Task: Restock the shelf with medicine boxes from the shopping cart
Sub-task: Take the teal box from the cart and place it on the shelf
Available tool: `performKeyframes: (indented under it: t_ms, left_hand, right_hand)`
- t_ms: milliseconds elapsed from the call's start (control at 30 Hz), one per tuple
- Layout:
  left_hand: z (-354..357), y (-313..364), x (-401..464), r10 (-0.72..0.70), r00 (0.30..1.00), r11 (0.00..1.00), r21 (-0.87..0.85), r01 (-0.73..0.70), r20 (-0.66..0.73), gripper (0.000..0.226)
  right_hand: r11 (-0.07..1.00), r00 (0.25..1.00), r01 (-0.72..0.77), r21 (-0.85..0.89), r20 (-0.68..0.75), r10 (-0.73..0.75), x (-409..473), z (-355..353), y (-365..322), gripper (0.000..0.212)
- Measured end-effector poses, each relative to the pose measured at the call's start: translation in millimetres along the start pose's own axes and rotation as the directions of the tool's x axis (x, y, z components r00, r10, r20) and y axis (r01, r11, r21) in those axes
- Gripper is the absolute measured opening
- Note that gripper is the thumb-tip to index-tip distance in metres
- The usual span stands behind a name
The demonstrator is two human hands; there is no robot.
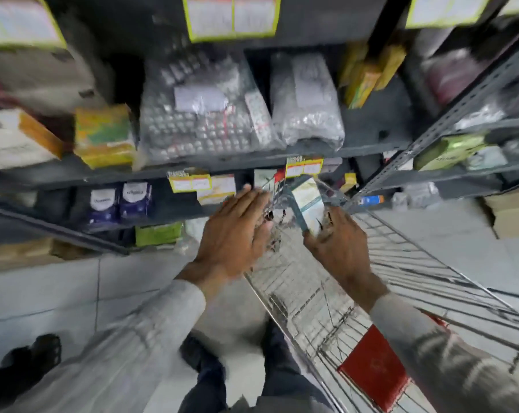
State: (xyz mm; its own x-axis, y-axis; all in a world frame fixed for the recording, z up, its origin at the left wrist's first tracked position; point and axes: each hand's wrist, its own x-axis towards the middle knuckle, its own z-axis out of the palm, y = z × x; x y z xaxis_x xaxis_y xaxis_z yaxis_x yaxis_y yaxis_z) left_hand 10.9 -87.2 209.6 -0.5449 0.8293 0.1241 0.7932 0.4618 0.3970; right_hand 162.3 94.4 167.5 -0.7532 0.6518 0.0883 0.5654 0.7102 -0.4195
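Observation:
My right hand (331,244) grips a white and teal medicine box (307,205) and holds it up above the front end of the wire shopping cart (386,263). My left hand (233,234) is flat with fingers apart just left of the box, holding nothing. Both hands hover in front of the dark metal shelf (210,166), near its lower level. The frame is blurred.
Bags of blister packs (204,114) and yellow-green boxes (104,135) fill the middle shelf. Purple boxes (119,202) stand on the lower level. A red book-like item (377,368) lies in the cart. A second rack (448,120) stands at the right. My legs are on the tiled floor.

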Motion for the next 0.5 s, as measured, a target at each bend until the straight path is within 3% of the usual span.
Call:
performKeyframes:
  t_ms: [100,200,267,400,500]
  left_hand:
    - [-66,9,21,0.082,0.974,0.997,0.01,-0.081,-0.211,0.057]
    - [-134,14,33,0.158,0.874,0.987,0.065,-0.145,-0.459,0.055]
    - [-168,12,43,0.199,0.814,0.98,0.13,-0.152,-0.545,0.054]
    - [-240,-5,68,0.226,0.746,0.966,0.242,-0.089,-0.627,0.055]
    - [-270,-22,88,0.172,0.785,0.962,0.274,-0.003,-0.596,0.054]
  right_hand:
    - [0.994,0.982,0.051,0.094,-0.184,-0.033,15,-55,-42,0.053]
    - [0.967,0.926,0.184,0.176,-0.36,-0.111,31,-108,-79,0.057]
    - [0.946,0.873,0.247,0.208,-0.473,-0.124,49,-136,-98,0.058]
    - [0.892,0.718,0.381,0.245,-0.686,-0.118,99,-204,-143,0.052]
    - [0.899,0.708,0.342,0.274,-0.704,-0.054,144,-245,-165,0.051]
